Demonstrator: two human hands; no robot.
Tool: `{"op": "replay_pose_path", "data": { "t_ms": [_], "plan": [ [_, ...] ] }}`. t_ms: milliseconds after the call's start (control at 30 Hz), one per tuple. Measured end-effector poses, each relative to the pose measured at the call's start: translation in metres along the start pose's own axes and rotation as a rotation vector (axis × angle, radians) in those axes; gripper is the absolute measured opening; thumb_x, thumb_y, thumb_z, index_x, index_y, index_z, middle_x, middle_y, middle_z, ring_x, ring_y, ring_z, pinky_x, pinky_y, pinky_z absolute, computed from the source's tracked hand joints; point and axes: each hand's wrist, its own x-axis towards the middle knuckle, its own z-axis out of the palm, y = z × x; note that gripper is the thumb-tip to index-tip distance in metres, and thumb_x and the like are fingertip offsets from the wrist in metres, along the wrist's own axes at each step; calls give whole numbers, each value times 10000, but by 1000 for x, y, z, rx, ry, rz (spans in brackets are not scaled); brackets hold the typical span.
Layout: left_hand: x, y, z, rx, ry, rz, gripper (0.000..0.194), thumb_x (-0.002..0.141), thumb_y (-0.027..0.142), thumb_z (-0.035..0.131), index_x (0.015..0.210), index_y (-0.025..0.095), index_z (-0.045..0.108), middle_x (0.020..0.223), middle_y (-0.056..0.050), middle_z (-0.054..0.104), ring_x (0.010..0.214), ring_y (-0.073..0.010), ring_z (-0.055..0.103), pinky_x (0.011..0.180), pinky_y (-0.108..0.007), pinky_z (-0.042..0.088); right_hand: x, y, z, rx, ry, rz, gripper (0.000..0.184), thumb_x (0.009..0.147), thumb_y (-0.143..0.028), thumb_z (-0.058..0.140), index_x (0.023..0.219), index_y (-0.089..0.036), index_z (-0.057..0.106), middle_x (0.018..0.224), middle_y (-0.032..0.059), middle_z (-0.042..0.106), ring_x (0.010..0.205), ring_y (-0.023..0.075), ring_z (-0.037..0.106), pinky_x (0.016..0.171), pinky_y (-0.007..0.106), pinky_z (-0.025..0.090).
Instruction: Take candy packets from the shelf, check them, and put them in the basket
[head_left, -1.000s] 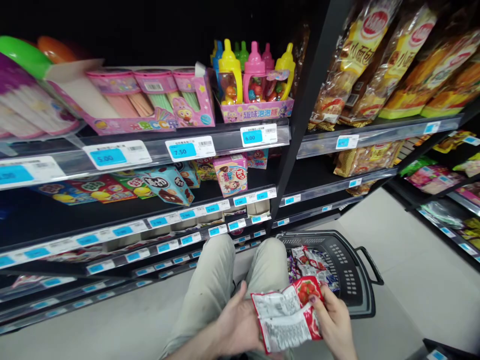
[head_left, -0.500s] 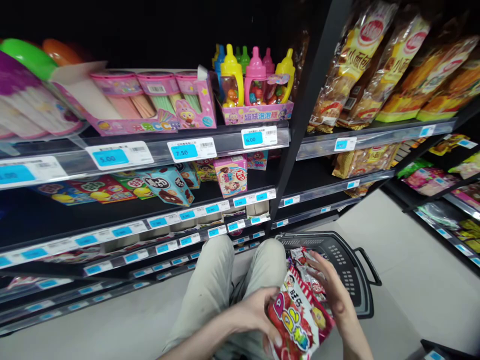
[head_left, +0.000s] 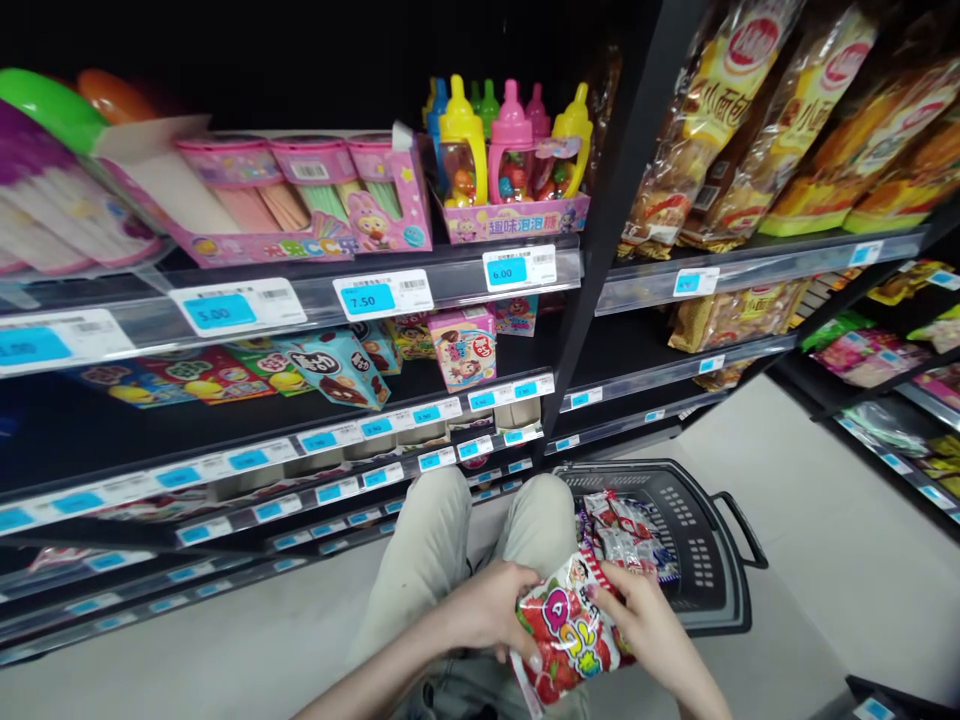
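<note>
A red and white bag of gummy candy [head_left: 564, 632] with strawberry pictures is tilted over my lap. My left hand [head_left: 496, 612] is closed on its left side, thumb across the front. At the upper right edge of the bag, my right hand [head_left: 639, 612] is also closed, its thumb on the front and the other fingers hidden behind. Just beyond my hands, a dark grey shopping basket [head_left: 724, 590] holds several shiny candy packets [head_left: 626, 525] in red, white and purple.
Dark shelves with price tags [head_left: 382, 293] rise in front of me. Pink boxes of candy sticks [head_left: 386, 215], bottle-shaped candies [head_left: 511, 140] and bagged bread [head_left: 720, 120] stand on them. My knees [head_left: 439, 510] are close to the lower shelves. Grey floor [head_left: 757, 460] lies right of the basket.
My right hand has come from above the basket to the candy bag and closed on its right edge. The bag has shifted slightly left and turned, and more packets in the basket show.
</note>
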Motion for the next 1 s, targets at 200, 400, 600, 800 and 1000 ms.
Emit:
{"op": "replay_pose_path", "data": {
  "t_ms": [200, 400, 600, 800, 1000],
  "plan": [
    [-1, -1, -26, 11, -12, 56, 354, 387, 295, 781, 663, 136, 628, 645, 12, 640, 564, -144, 535, 446, -179, 337, -19, 15, 15, 93, 197, 53, 261, 760, -395, 516, 656, -164, 579, 529, -17, 576, 498, 130, 496, 452, 190, 374],
    [9, -16, -21, -603, 91, 51, 358, 619, 421, 663, 792, 108, 646, 738, -68, 657, 688, -169, 577, 649, -241, 417, -25, 19, 47, 476, 457, 132, 344, 687, -451, 583, 844, -147, 621, 764, 65, 687, 681, 219, 622, 588, 264, 502],
    [29, -37, -5, -678, 603, 132, 347, 686, 473, 582, 696, 126, 604, 641, -29, 634, 593, -155, 544, 587, -223, 402, -17, 14, 92, 539, 599, 110, 351, 705, -410, 577, 925, -139, 615, 858, 96, 688, 738, 230, 639, 633, 278, 516],
    [24, -33, -32, -176, 693, 218, 382, 769, 467, 456, 569, 146, 507, 525, 7, 528, 509, -123, 446, 500, -202, 327, -12, 20, 99, 495, 562, 110, 348, 713, -407, 562, 923, -139, 634, 841, 86, 690, 725, 213, 635, 616, 250, 506],
    [15, -13, -50, 416, 815, 212, 362, 822, 393, 362, 546, 175, 447, 468, 26, 440, 457, -111, 396, 515, -222, 283, -6, 13, 103, 620, 477, 184, 350, 705, -417, 574, 888, -125, 641, 839, 108, 692, 740, 237, 638, 662, 291, 509]
  ]
}}
